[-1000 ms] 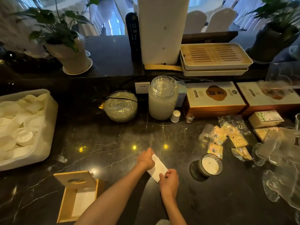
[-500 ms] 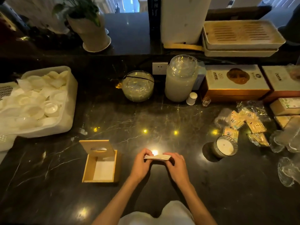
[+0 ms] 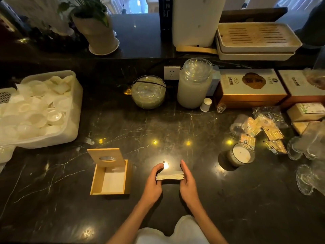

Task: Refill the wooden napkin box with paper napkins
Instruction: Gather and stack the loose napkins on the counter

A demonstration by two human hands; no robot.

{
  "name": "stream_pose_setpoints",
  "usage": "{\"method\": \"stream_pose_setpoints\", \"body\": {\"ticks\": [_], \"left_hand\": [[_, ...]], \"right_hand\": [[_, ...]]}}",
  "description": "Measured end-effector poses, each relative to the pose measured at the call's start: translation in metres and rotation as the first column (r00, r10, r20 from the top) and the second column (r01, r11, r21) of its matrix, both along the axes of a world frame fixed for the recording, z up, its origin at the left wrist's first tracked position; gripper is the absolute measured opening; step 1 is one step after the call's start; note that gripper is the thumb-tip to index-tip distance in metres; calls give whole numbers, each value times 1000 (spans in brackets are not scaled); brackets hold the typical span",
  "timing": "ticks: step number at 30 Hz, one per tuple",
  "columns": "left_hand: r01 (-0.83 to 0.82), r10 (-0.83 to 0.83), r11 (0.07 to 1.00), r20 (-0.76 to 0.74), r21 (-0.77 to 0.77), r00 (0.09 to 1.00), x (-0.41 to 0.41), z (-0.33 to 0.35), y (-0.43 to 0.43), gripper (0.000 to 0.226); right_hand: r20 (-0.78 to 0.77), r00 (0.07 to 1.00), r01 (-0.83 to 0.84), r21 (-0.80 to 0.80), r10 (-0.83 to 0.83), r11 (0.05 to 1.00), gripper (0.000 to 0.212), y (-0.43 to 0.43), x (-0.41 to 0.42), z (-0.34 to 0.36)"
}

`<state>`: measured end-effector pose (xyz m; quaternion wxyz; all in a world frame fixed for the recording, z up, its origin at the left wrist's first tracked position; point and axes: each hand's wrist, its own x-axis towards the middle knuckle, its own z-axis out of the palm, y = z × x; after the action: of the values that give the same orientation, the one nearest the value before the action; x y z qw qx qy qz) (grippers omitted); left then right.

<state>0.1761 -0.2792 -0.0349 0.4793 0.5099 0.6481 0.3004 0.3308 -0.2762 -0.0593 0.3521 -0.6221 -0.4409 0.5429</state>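
Observation:
A stack of white paper napkins (image 3: 170, 176) stands on its edge on the dark marble counter, squeezed between both hands. My left hand (image 3: 153, 183) presses its left end and my right hand (image 3: 187, 184) presses its right end. To the left, apart from the hands, the wooden napkin box (image 3: 98, 180) lies open on the counter, with white napkins showing in its bottom. Its lid (image 3: 106, 156), with an oval slot, stands tilted up at the box's far side.
A lit-looking white candle jar (image 3: 240, 154) stands right of the hands, with snack packets (image 3: 263, 133) and clear glassware (image 3: 311, 166) beyond. A white tub of small cups (image 3: 73, 110) sits at the left. A glass bowl (image 3: 148, 92) and tall jar (image 3: 194, 83) stand at the back.
The view has tilted down and shifted, so the box now lies nearer the centre. The napkin stack, first held flat and angled, has been turned on edge and squared between both hands.

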Motion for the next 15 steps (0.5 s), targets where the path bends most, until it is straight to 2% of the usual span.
{"method": "stream_pose_setpoints", "body": {"ticks": [6,11,13,15], "left_hand": [[20,-20,1000,50,-13,999,3,0,-1,64],[-16,22,998,110,-58,994,-6,4,4,44],[-48,73,991,207,-121,976,-13,11,5,37],[-56,114,976,280,-209,953,-19,19,7,33]], "right_hand": [[-2,995,-102,-20,102,995,76,-4,-6,-3],[25,999,-47,23,46,999,44,4,-1,16],[-44,998,-37,-18,37,999,43,9,8,27],[-175,984,-44,-129,21,991,45,11,16,37]]}}
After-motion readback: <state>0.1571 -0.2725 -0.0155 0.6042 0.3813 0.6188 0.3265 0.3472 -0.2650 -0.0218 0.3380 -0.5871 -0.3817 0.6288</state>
